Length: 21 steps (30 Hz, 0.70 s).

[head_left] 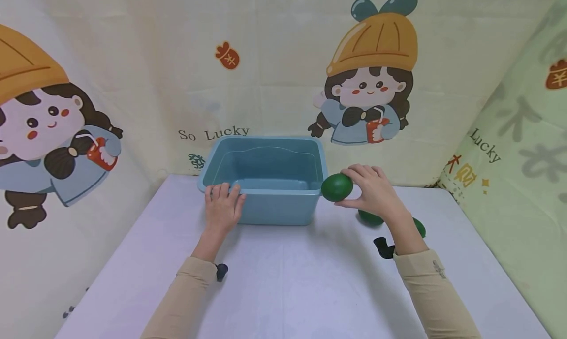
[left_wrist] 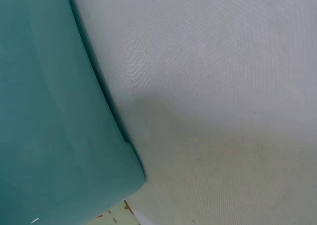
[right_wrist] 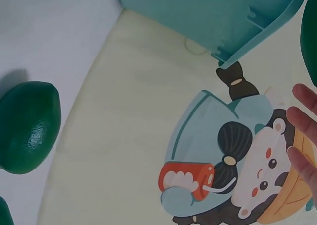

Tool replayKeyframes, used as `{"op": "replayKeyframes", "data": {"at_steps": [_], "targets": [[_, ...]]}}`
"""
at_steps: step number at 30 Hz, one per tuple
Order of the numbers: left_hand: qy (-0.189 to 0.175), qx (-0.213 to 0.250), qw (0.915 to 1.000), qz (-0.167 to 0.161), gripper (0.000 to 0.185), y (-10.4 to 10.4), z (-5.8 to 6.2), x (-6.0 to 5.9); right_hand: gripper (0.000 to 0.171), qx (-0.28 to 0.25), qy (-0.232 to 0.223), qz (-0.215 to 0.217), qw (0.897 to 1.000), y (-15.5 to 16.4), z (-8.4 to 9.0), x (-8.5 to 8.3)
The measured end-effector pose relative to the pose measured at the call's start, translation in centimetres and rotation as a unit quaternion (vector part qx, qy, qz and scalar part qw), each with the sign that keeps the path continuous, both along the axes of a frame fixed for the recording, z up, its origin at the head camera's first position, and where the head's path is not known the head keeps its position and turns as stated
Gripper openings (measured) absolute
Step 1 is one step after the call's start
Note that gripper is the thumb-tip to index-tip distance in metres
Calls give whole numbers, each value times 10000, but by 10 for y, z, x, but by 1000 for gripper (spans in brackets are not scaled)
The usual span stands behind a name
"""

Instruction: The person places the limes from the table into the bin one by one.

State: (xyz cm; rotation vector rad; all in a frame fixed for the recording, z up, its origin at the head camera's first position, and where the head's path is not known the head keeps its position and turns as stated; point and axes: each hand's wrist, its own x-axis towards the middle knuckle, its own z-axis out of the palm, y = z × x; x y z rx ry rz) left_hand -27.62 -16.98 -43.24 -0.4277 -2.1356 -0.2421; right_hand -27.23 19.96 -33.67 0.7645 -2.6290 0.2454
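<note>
Blue plastic tub [head_left: 266, 181]: centre of the head view, upright on the white table [head_left: 283, 280], interior bare as far as can be seen.

Left hand [head_left: 223, 207]: fingers laid nearly straight against the tub's near left rim, steadying it, gripping nothing. The left wrist view shows only the tub wall [left_wrist: 49, 111] and the tablecloth beside it.

Right hand [head_left: 374, 189]: right of centre, fingers curled round a green fruit [head_left: 337, 187], held in the air just beside the tub's right rim, not yet over the opening.

Two more green fruits: one [head_left: 370, 218] lies on the table under the right wrist, another [head_left: 419, 227] partly hidden behind the forearm. The right wrist view shows one at its left edge [right_wrist: 27, 127].

Progress, by judgement: early. Nothing lies in the tub, one fruit is lifted, and two wait on the table.

Backdrop: cartoon girl curtain [head_left: 369, 90], upper right.
</note>
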Motion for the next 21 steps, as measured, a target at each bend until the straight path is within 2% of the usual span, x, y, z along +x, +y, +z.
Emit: {"op": "replayKeyframes", "data": {"at_steps": [21], "targets": [[-45, 28, 10000, 9, 43, 0, -2, -1, 77, -255, -313, -105, 9991, -6, 4, -15]]}}
